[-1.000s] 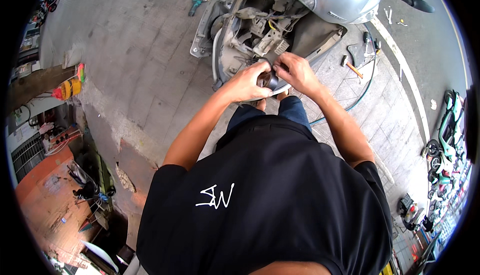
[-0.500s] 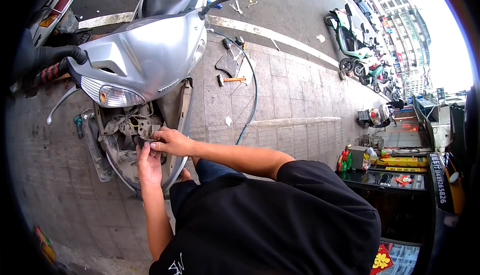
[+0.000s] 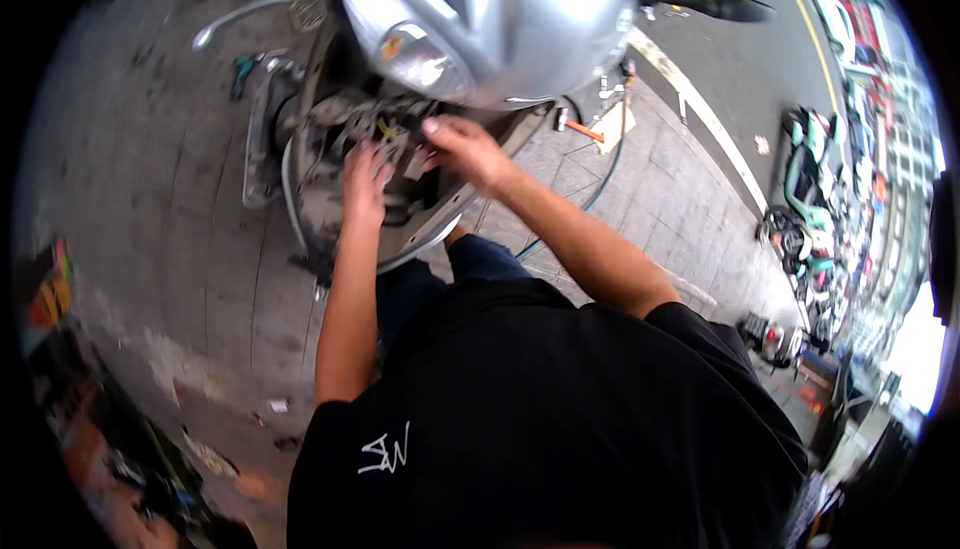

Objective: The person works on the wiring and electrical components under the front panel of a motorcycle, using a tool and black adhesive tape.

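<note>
A silver scooter (image 3: 500,19) stands in front of me, its front opening showing dusty wiring (image 3: 385,129) and brackets inside the curved grey leg shield (image 3: 440,229). My left hand (image 3: 364,187) reaches into the opening beside the wiring; its fingers are bent and blurred, so their hold is unclear. To its right my right hand (image 3: 466,153) is closed near the opening's right side, thumb and fingers drawn together around something dark that I cannot make out. The two hands are apart.
A hammer (image 3: 584,129) with an orange handle lies on the paving at right, near a dark hose (image 3: 606,181). A removed grey panel (image 3: 262,139) leans left of the scooter. Parked scooters (image 3: 805,184) line the road at right. The mirror (image 3: 735,6) juts out above.
My hands, which met at one spot in the opening, have separated, the right one moving rightward. The view has turned and shifted, so the scooter appears higher and farther right.
</note>
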The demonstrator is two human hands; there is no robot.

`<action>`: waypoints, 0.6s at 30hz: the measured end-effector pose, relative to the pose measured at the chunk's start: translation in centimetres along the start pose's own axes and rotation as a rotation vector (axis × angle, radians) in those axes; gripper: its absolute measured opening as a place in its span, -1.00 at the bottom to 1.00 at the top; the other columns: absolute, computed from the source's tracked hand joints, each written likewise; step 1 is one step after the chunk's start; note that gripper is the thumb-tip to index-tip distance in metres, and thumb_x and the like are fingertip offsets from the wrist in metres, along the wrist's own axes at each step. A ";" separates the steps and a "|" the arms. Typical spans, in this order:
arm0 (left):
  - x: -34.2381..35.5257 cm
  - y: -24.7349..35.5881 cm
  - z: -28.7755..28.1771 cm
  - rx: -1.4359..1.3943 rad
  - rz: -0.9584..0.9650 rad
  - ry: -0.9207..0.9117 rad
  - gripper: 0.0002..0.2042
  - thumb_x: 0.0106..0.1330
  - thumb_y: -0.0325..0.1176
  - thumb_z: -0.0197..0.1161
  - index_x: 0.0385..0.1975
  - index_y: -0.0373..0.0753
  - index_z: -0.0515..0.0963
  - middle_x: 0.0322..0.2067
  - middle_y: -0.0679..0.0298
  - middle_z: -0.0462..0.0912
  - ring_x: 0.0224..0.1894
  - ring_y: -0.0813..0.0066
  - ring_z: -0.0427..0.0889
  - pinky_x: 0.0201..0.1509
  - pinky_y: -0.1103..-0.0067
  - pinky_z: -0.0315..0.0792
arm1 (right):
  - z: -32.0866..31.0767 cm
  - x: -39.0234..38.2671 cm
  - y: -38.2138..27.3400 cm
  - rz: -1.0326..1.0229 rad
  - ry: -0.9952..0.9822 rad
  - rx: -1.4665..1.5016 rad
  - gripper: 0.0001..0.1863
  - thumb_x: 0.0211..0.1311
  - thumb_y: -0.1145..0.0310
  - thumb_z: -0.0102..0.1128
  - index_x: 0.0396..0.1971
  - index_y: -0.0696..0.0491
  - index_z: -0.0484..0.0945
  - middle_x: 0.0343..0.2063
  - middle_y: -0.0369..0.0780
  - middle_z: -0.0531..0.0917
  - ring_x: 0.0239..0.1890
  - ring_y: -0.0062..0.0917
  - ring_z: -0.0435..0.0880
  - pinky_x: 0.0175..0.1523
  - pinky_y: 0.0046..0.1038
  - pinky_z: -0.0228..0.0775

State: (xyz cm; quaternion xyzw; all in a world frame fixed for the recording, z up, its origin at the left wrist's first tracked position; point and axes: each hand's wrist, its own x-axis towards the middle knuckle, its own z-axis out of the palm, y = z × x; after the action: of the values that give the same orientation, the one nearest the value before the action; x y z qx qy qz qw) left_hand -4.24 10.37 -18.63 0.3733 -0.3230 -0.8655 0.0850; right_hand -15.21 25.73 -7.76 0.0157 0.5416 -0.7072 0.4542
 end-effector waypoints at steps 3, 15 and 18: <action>4.1 -1.5 0.8 -0.185 -0.171 -0.048 -0.66 0.38 -0.15 0.13 0.06 -0.15 0.41 0.06 0.13 0.48 0.14 0.25 0.42 0.25 0.30 0.29 | -0.2 1.6 -0.2 0.023 0.039 -0.082 -0.66 0.24 0.16 0.26 -0.25 0.16 0.53 -0.33 -0.22 0.61 -0.33 -0.58 0.57 -0.20 -0.52 0.49; 5.6 -2.6 0.9 -0.300 -0.173 -0.103 -0.90 0.41 -0.33 0.07 -0.32 -0.19 0.46 -0.50 0.34 0.53 -0.47 0.50 0.52 -0.32 0.48 0.49 | -1.4 6.8 3.8 0.282 0.111 -0.057 -0.77 0.24 0.32 0.12 -0.18 0.13 0.48 -0.25 -0.22 0.56 -0.23 -0.47 0.56 -0.06 -0.36 0.49; 6.0 -1.7 -0.6 -0.150 -0.195 -0.136 -0.92 0.38 -0.36 0.12 -0.24 -0.19 0.48 -0.45 0.32 0.56 -0.44 0.51 0.52 -0.30 0.49 0.50 | -2.6 8.2 4.9 0.355 0.223 -0.149 -0.76 0.19 0.33 0.19 -0.20 0.15 0.50 -0.30 -0.22 0.55 -0.29 -0.48 0.56 -0.16 -0.39 0.54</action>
State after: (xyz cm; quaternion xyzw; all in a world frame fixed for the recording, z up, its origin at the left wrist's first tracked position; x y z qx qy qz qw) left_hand -7.88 9.05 -23.55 0.3361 -0.2244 -0.9147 0.0062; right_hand -17.97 22.60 -16.73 0.1554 0.6278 -0.5681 0.5090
